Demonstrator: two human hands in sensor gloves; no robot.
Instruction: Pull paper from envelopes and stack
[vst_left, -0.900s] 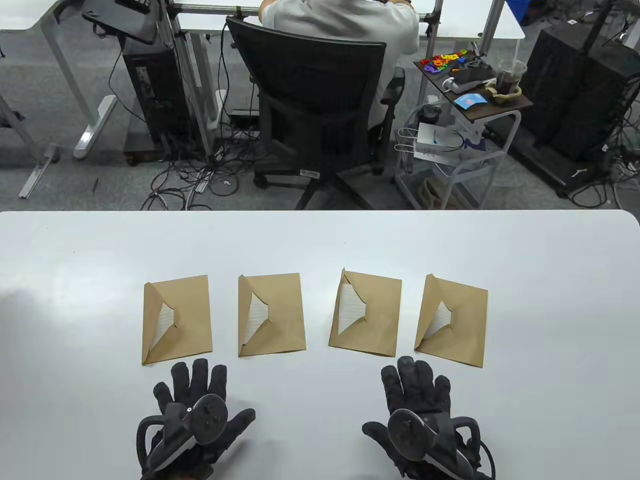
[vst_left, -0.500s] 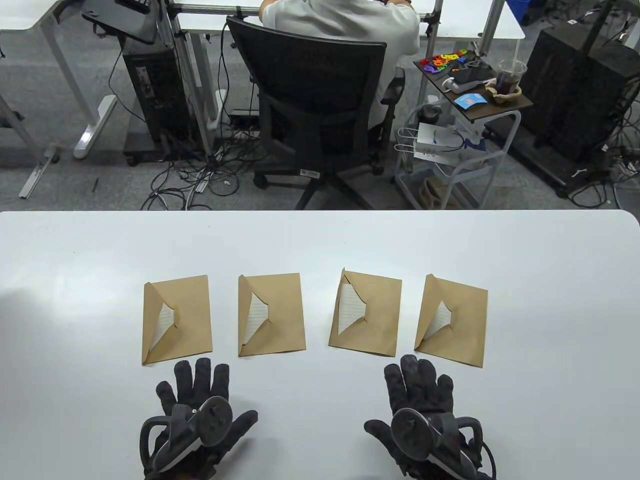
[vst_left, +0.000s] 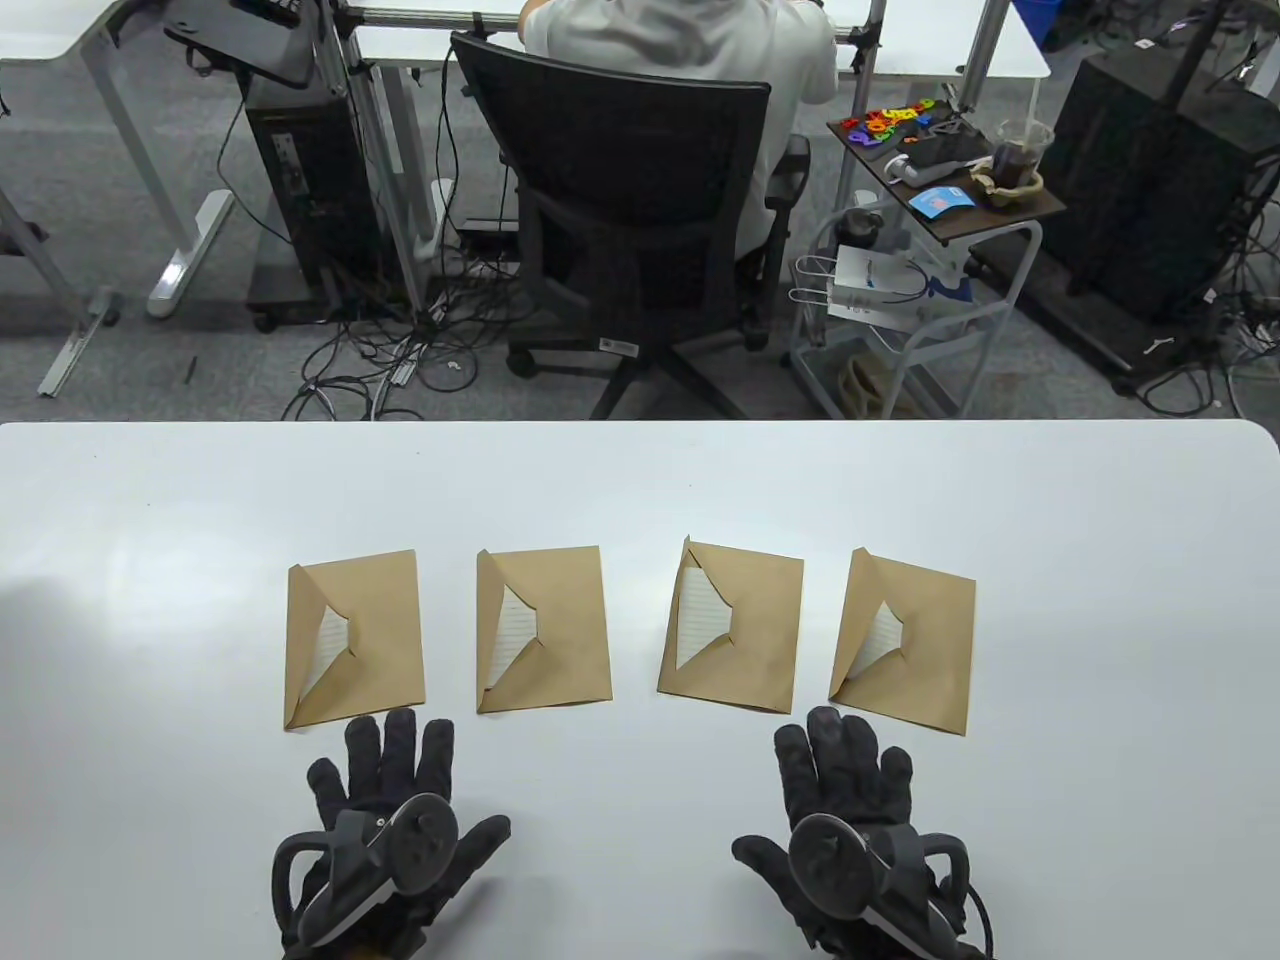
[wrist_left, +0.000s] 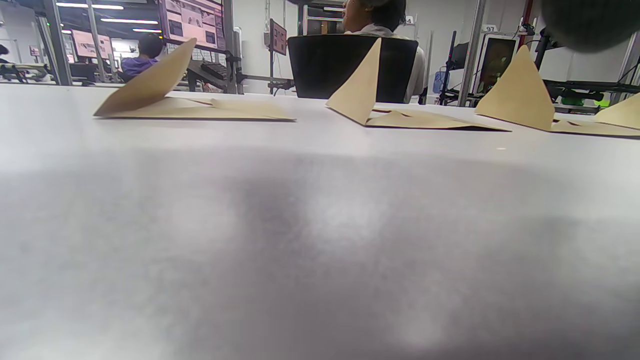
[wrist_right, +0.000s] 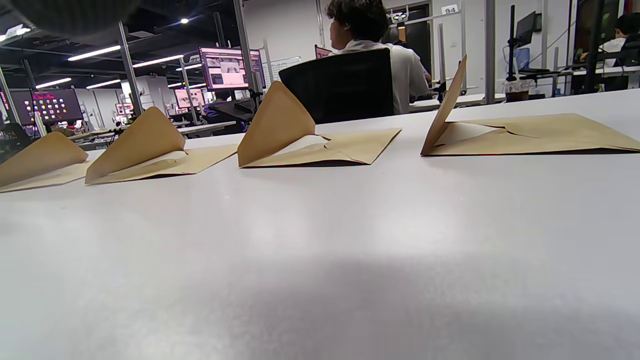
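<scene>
Several brown envelopes lie in a row on the white table (vst_left: 640, 480), each with its flap raised and white lined paper showing inside. The leftmost envelope (vst_left: 355, 638) lies just beyond my left hand (vst_left: 385, 810). The rightmost envelope (vst_left: 905, 640) lies just beyond my right hand (vst_left: 850, 800). Two middle envelopes (vst_left: 545, 630) (vst_left: 732, 625) lie between them. Both hands rest flat on the table near its front edge, fingers spread, holding nothing. The wrist views show the raised flaps (wrist_left: 360, 82) (wrist_right: 275, 122) from low over the table.
Beyond the table's far edge a person sits in a black office chair (vst_left: 625, 190). A small cart (vst_left: 940, 180) with a drink and coloured pieces stands at the back right.
Both hands have edged slightly forward toward the envelopes. The envelopes have not moved.
</scene>
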